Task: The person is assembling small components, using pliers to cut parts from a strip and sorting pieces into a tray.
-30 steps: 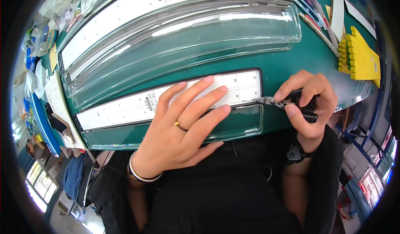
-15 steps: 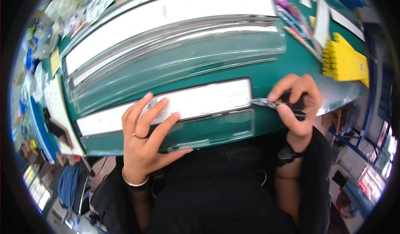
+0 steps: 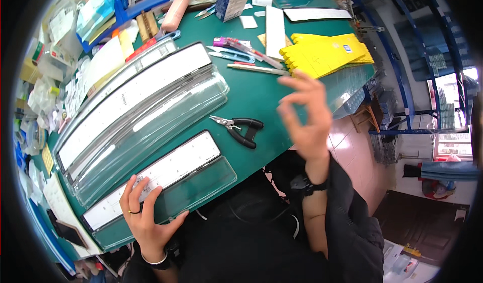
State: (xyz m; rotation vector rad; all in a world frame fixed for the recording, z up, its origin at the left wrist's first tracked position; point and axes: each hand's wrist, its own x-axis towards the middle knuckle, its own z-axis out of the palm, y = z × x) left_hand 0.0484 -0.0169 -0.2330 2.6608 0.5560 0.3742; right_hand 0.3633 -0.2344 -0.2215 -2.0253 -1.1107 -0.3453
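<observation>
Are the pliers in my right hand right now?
No, the pliers lie on the green tabletop, apart from your right hand.

Table (image 3: 269,99): green top, near edge slanting. Floor (image 3: 347,149): pale pinkish tile, glossy, light patch reflected. Right: blue metal rack (image 3: 402,131); wooden stool (image 3: 373,113) beside it, partly hidden. Far right: window (image 3: 454,145), bright. Lower right: dark brown panel (image 3: 422,222), kind unclear.

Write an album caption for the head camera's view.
Left hand over a long white panel, right hand empty, black-handled pliers lying on the green table.
</observation>
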